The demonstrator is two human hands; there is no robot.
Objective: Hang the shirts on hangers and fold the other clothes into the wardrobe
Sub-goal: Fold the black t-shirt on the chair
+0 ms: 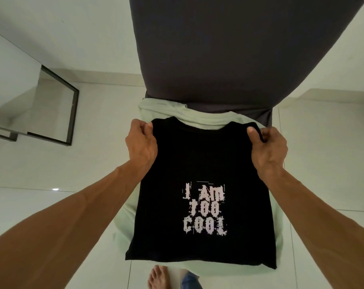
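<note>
Pinching the shoulders of the black printed T-shirt (197,163) with left hand (142,142) and right hand (267,147).
Lying over a pale green garment (208,119) on the grey chair (197,49); seemingly being early yet, hanging not done, hanger and wardrobe out of view.

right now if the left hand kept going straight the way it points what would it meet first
Likely the pale green garment just beyond the left hand, which pinches the black shirt, then the dark grey chair back; depth unclear.

Dim, flat, greenish light; tiny glare on the floor tiles (55,189) at nine o'clock; black shirt (202,163) reads featureless; edges bow fisheye-style.
</note>
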